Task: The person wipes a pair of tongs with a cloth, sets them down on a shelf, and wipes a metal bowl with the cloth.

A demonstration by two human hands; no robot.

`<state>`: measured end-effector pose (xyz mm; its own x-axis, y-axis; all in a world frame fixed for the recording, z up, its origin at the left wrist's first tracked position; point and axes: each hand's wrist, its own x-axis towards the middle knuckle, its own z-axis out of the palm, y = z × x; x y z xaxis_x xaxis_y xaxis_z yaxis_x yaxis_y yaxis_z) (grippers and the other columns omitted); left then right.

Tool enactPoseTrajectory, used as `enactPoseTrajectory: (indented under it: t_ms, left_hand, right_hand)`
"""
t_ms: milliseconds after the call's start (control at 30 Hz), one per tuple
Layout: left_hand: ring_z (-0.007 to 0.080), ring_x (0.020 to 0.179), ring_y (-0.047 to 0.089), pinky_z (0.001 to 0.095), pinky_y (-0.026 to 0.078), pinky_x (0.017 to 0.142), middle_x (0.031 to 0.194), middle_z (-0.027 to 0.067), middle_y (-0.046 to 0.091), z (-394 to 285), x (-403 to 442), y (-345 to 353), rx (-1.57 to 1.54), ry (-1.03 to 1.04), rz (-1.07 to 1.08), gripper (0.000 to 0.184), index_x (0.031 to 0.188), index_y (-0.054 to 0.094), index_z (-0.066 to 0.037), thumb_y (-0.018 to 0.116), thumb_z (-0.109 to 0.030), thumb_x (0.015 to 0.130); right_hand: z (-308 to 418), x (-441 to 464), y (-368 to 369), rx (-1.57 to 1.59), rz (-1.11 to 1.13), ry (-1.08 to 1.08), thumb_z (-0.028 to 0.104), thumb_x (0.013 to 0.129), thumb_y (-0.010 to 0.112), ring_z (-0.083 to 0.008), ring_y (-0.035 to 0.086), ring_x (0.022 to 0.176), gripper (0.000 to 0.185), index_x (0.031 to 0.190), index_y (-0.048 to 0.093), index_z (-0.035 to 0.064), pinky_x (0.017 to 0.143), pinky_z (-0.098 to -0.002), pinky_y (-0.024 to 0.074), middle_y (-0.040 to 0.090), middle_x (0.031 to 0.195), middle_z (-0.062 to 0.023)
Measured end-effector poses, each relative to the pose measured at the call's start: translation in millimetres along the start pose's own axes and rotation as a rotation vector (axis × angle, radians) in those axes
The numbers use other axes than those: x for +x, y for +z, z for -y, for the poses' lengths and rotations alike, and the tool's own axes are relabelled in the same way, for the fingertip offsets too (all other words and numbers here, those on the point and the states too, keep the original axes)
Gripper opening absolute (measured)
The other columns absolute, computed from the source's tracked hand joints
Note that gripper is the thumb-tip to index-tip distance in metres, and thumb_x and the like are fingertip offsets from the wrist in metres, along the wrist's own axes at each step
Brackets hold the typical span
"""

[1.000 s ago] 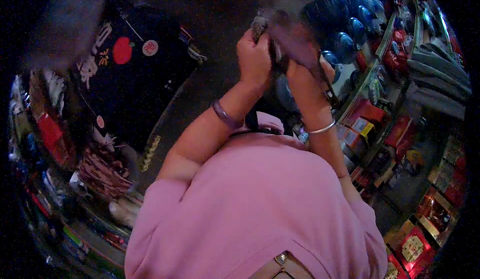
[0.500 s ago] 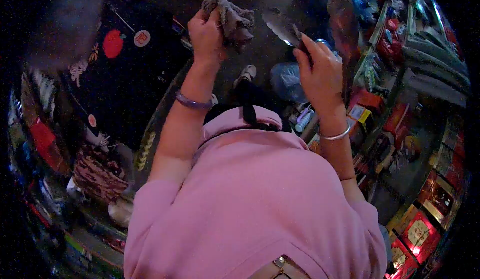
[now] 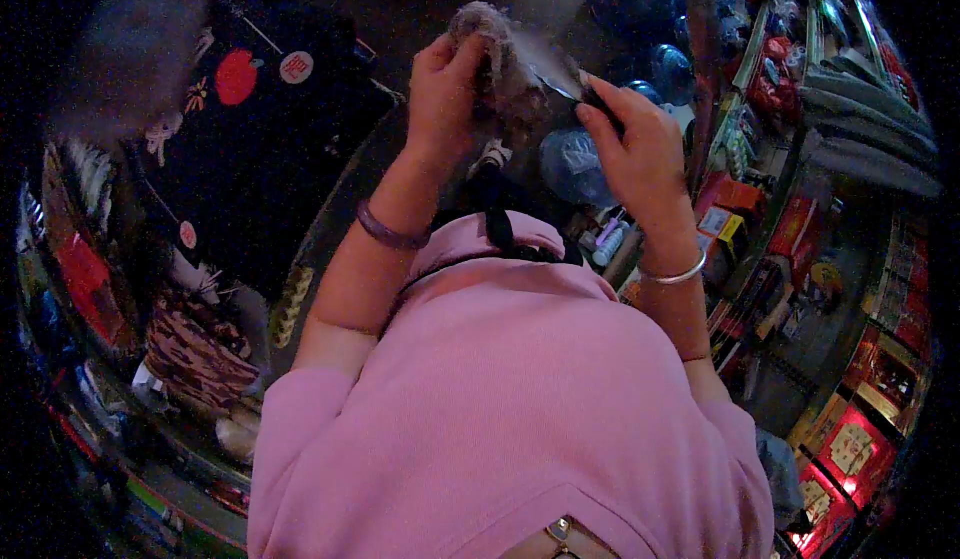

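My left hand [image 3: 440, 99], with a dark bangle on its wrist, is closed on a crumpled grey-brown cloth [image 3: 495, 54] at the upper middle. My right hand [image 3: 640, 149], with a silver bangle, grips the dark handle of a flat-bladed tool [image 3: 557, 74], which looks like a knife. The blade points up and left, and its edge lies against or just beside the cloth. Blur hides the exact contact and the blade's tip.
Large blue water bottles [image 3: 660, 69] stand at the upper right. Shelves with red boxes [image 3: 855, 444] and folded grey cloth [image 3: 865, 124] line the right. A dark cover with a red apple [image 3: 238, 78] is on the left, above a patterned bundle [image 3: 200, 349].
The hands were close together, then moved apart, showing the cloth and the blade. Since then my left hand has moved right with the cloth, and the blade is again at the cloth.
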<state>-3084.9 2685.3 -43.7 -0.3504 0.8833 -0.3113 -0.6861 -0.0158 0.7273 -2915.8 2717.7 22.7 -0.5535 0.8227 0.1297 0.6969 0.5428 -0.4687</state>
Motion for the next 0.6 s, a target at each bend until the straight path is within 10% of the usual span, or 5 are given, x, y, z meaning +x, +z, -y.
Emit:
enactPoseTrajectory:
  t_ms: [467, 600]
  left_hand:
    - [0.0152, 0.061, 0.06, 0.03, 0.046, 0.059, 0.069, 0.0135, 0.063, 10.6, 30.0, -6.9, 0.927, 0.61, -0.107, 0.014, 0.079, 0.062, 0.0, 0.06, -0.013, 0.074]
    - [0.0182, 0.063, 0.061, 0.0313, 0.047, 0.06, 0.072, 0.013, 0.065, 24.4, 38.8, -21.3, 0.785, 0.321, -0.036, 0.018, 0.082, 0.064, 0.0, 0.061, -0.015, 0.073]
  right_hand:
    - [4.6, 11.8, 23.0, -0.07, -0.071, -0.055, 0.012, 0.08, 0.059, -0.0344, 0.058, 0.071, 0.026, 0.103, 0.059, 0.0014, 0.063, -0.0387, 0.0457, 0.059, 0.081, -0.0172]
    - [-7.7, 9.4, 21.5, -0.055, 0.049, -0.075, 0.01, 0.079, 0.058, -0.0342, 0.057, 0.083, 0.029, 0.107, 0.058, 0.0019, 0.07, -0.037, 0.0466, 0.058, 0.091, -0.017]
